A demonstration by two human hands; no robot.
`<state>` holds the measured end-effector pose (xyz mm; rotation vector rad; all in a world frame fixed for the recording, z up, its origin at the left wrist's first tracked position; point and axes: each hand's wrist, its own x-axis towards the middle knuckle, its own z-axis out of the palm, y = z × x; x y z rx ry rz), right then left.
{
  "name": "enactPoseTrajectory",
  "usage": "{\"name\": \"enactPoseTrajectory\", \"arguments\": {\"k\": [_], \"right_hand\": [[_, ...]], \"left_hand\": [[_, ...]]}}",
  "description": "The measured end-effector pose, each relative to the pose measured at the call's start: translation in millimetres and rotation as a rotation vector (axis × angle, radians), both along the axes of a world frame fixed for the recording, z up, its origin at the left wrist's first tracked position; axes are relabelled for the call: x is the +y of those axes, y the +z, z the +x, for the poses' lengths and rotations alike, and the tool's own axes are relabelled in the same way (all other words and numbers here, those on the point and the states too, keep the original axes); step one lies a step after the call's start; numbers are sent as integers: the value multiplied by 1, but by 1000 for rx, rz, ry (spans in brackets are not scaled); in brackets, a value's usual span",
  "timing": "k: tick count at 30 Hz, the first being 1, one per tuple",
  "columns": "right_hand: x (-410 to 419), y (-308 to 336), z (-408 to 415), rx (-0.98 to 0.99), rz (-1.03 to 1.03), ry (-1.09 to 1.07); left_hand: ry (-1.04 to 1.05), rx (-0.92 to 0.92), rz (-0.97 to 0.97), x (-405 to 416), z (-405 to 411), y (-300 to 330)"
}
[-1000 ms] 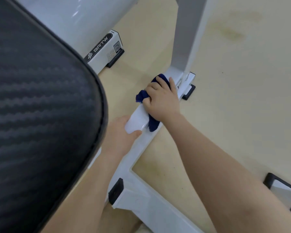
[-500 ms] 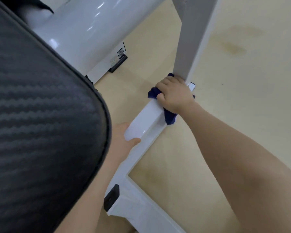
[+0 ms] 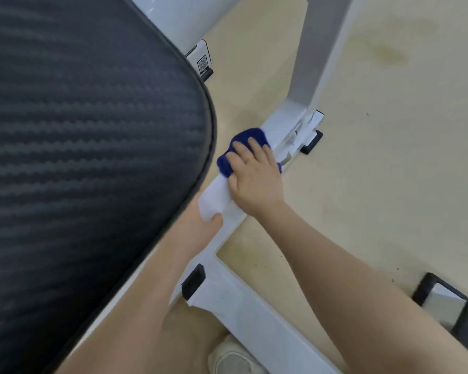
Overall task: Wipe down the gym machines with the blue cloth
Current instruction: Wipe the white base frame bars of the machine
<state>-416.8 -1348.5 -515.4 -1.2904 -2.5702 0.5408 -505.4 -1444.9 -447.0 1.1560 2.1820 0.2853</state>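
Observation:
A white gym machine frame lies low on the floor, its base rail (image 3: 214, 193) running from the lower middle up to an upright post (image 3: 314, 49). My right hand (image 3: 254, 179) presses the dark blue cloth (image 3: 243, 141) onto the rail just below the post, fingers spread over it. My left hand (image 3: 203, 225) grips the same rail a little nearer to me, thumb on top; most of that hand is hidden under the black seat pad (image 3: 79, 171).
The black textured pad fills the left half of the view. A second white frame member (image 3: 254, 314) branches to the lower right. Black rubber feet (image 3: 311, 141) sit on the beige floor. A light shoe (image 3: 233, 360) shows at the bottom.
My right hand slid the cloth back along the rail, away from the post's foot and toward my left hand. The left hand kept its grip.

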Motion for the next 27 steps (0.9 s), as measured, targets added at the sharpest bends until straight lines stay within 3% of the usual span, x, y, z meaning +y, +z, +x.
{"name": "enactPoseTrajectory", "arguments": {"k": [3,7,10,12,17,22,27], "right_hand": [[-59,-8,4,34,28,240],[-57,6,14,7,-6,298],[-36,50,34,242,-394,-71],[-28,85,60,441,-473,-350],[-19,159,119,323,-178,-256],[6,259,114,493,-327,-477],[28,358,95,556,-350,-495]], "left_hand": [[59,139,222,-22,-4,-5],[19,153,360,-17,8,6],[-94,34,417,-17,36,36],[-157,-13,382,-18,56,61],[-240,-245,305,-17,93,135],[-335,-260,376,8,89,219],[-326,-221,430,28,64,310]]}}
